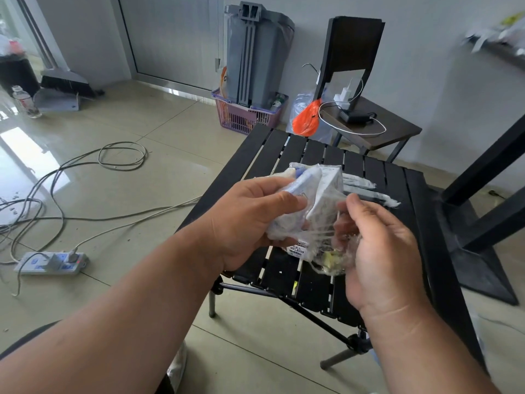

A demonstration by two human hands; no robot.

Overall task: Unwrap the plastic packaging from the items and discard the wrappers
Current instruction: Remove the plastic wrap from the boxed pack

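Two hands peel clingy clear film off a white carton, mid-frame.
Left hand point(250, 220) grips the carton point(324, 194); right hand point(375, 248) clutches bunched, stringy plastic wrap point(332, 251).

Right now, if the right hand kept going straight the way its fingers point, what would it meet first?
Probably the white carton in the left hand: the right hand, gripping stretched plastic wrap, points up-left at it. Depth is unclear.

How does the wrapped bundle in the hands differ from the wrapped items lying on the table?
The bundle is held above the black slatted table, gripped by the left hand; the wrapped items lie flat on the slats, untouched. The bundle's film is partly stripped, strands stretching to the right hand; the items' wrap looks intact. The bundle is blocky, the items long and slim. Both wear clear plastic.
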